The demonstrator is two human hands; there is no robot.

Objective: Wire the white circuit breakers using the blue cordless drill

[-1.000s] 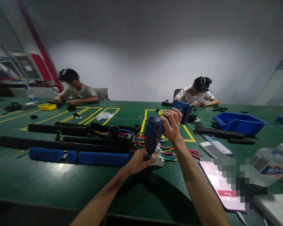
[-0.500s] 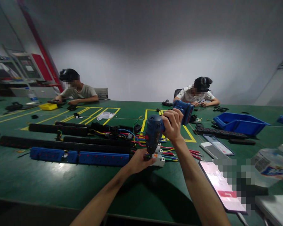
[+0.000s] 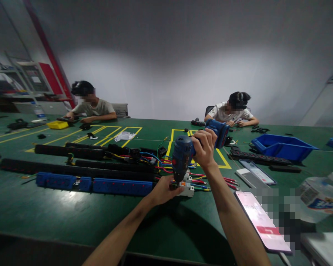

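Still, little has shifted: the right hand (image 3: pixel 204 148) keeps gripping the blue cordless drill (image 3: pixel 183 155), bit down on the white breaker block (image 3: pixel 186 188), pinched steady by the left hand (image 3: pixel 164 190) on the green table (image 3: pixel 72 210).

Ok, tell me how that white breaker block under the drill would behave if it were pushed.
The white breaker block looks rigid and boxy, so it would probably slide rather than roll. The colored wires running into it would likely tug back. It seems small and light; the left hand braces it under the blue drill.
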